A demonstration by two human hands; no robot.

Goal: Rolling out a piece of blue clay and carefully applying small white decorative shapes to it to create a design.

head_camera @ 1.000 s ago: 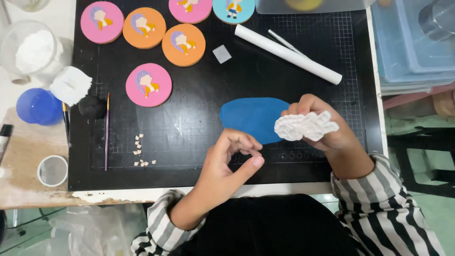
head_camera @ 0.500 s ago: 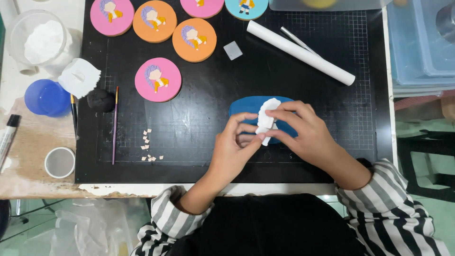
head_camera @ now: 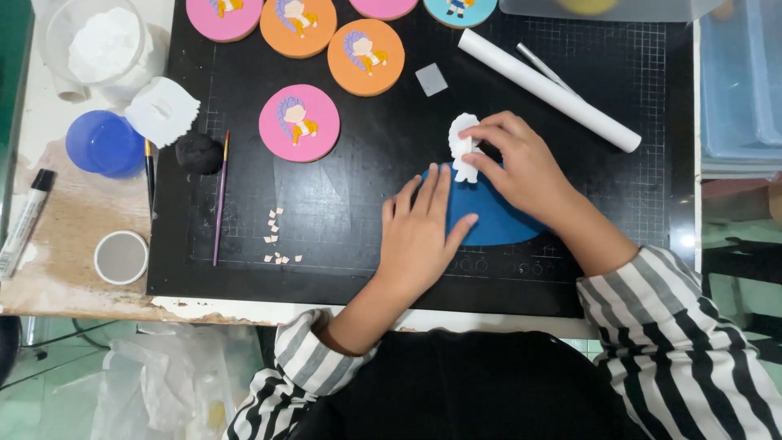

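Observation:
A flat blue oval piece [head_camera: 493, 220] lies on the black cutting mat [head_camera: 358, 204]. My left hand [head_camera: 419, 232] rests flat on its left part, fingers spread. My right hand [head_camera: 521, 163] pinches a small white cut-out shape [head_camera: 463, 147] at the oval's upper edge, holding it against the mat. A pink round disc with a small figure on it [head_camera: 299, 123] lies to the left of my hands.
Several more decorated discs, such as an orange one [head_camera: 366, 57], line the mat's far edge. A white roller [head_camera: 547, 88], a small grey square [head_camera: 431, 79], a thin brush [head_camera: 220, 195], a black lump [head_camera: 199, 152], tiny cut bits [head_camera: 275, 236], a blue cup [head_camera: 104, 143] and a powder tub [head_camera: 102, 45] surround them.
My right hand carried the white shape from the right onto the blue oval, then up to its top edge. My left hand opened and flattened on the oval.

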